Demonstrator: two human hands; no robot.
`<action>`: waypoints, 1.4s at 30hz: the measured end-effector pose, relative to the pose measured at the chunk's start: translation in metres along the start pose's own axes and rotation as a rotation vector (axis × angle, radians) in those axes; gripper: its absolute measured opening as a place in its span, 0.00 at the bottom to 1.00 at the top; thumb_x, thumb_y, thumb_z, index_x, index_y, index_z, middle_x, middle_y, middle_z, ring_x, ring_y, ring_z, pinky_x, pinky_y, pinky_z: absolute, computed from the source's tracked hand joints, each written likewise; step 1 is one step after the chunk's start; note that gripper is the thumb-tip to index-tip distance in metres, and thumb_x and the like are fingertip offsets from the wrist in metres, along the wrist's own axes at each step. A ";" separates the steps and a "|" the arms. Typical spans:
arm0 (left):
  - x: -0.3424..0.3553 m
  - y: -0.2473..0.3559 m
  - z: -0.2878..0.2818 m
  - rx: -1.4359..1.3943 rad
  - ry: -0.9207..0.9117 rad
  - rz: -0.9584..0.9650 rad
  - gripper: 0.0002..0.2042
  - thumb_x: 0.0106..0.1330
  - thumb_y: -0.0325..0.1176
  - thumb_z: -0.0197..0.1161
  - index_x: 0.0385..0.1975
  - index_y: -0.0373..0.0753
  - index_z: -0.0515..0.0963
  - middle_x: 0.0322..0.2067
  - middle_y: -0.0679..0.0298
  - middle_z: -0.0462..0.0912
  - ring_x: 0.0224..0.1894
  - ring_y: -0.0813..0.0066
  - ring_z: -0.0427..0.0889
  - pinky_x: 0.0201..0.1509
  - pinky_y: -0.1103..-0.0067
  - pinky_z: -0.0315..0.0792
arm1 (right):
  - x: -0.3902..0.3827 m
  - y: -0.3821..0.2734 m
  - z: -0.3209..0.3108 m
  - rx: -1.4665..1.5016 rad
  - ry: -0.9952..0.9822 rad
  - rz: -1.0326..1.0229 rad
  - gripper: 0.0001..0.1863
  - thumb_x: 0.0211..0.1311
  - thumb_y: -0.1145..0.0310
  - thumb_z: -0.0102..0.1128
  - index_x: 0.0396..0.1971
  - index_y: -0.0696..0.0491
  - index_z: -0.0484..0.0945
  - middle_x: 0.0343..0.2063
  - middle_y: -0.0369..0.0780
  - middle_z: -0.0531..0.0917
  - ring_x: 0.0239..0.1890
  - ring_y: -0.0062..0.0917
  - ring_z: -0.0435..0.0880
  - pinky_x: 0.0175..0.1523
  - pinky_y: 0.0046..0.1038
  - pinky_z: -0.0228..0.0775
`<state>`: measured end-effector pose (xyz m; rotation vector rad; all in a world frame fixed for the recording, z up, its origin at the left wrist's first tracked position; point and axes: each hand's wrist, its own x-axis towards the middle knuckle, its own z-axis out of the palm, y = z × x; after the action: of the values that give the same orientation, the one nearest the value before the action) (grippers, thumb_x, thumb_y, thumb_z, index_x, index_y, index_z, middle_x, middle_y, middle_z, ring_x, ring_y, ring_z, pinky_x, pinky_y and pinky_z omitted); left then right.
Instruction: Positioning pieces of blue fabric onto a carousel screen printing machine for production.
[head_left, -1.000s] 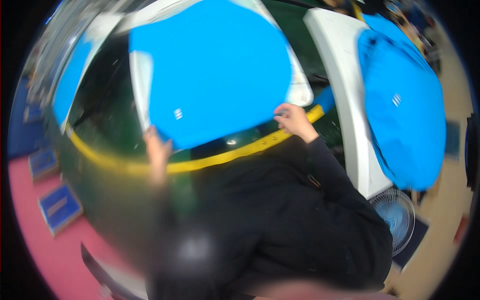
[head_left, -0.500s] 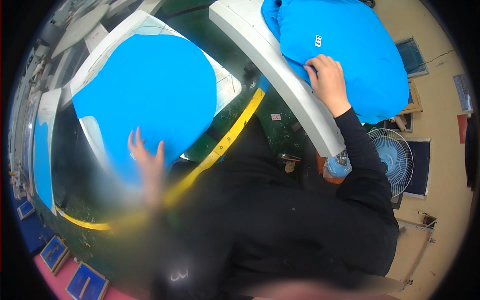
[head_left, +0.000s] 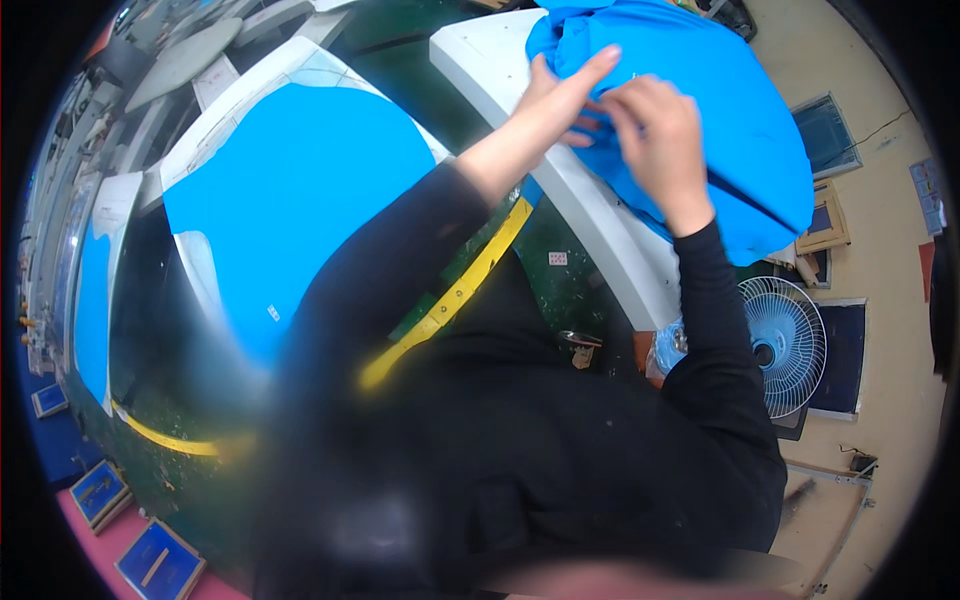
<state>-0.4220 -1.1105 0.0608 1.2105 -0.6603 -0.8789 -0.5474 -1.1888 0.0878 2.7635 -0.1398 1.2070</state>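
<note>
At the upper right, a stack of blue fabric pieces [head_left: 740, 110] drapes over a white curved board [head_left: 610, 235]. My right hand [head_left: 665, 140] is closed at the near edge of the stack, fingers curled on the upper fabric piece. A dark gap beside that hand shows between layers. My left hand [head_left: 560, 105] reaches across next to it, thumb and fingers apart, its fingertips near the right fingers and over the fabric. Motion smears the fingers slightly. A single blue fabric panel [head_left: 300, 190] with a small white label [head_left: 273, 313] lies flat on a white pallet [head_left: 190, 260] at left.
A yellow curved rail [head_left: 470, 280] runs between the pallet and my body. At right stand a white fan [head_left: 785, 345] and frames against the wall. Another pallet with blue fabric [head_left: 95, 310] is at far left. Blue-panelled frames [head_left: 160, 560] lie lower left.
My left hand has moved from over the flat panel at left to the stack, beside my right hand. My right hand has risen slightly at the stack's edge, and a gap between layers has appeared.
</note>
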 end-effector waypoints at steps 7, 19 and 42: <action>0.054 0.016 0.032 -0.112 -0.065 0.252 0.44 0.51 0.19 0.69 0.67 0.35 0.47 0.53 0.47 0.71 0.51 0.59 0.77 0.47 0.66 0.76 | -0.085 -0.013 0.013 1.318 0.006 0.741 0.28 0.60 0.56 0.59 0.56 0.56 0.69 0.51 0.44 0.76 0.43 0.28 0.78 0.49 0.25 0.69; -0.149 0.076 -0.136 -0.715 -0.392 0.383 0.27 0.66 0.29 0.48 0.67 0.37 0.54 0.61 0.52 0.66 0.57 0.61 0.72 0.64 0.66 0.63 | -0.034 0.092 -0.047 1.664 0.835 1.059 0.20 0.65 0.67 0.51 0.54 0.61 0.69 0.54 0.49 0.74 0.56 0.39 0.73 0.61 0.43 0.65; -0.348 0.189 -0.568 -0.156 1.406 0.560 0.13 0.70 0.32 0.51 0.51 0.34 0.70 0.49 0.54 0.76 0.48 0.61 0.77 0.55 0.67 0.72 | 0.385 -0.205 0.396 1.925 -0.640 0.438 0.03 0.58 0.79 0.53 0.27 0.56 0.75 0.20 0.39 0.77 0.18 0.24 0.74 0.20 0.26 0.64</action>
<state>-0.0922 -0.5043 0.1129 1.1024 0.2414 0.4529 0.0275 -1.0594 0.0886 4.8589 0.8988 0.0655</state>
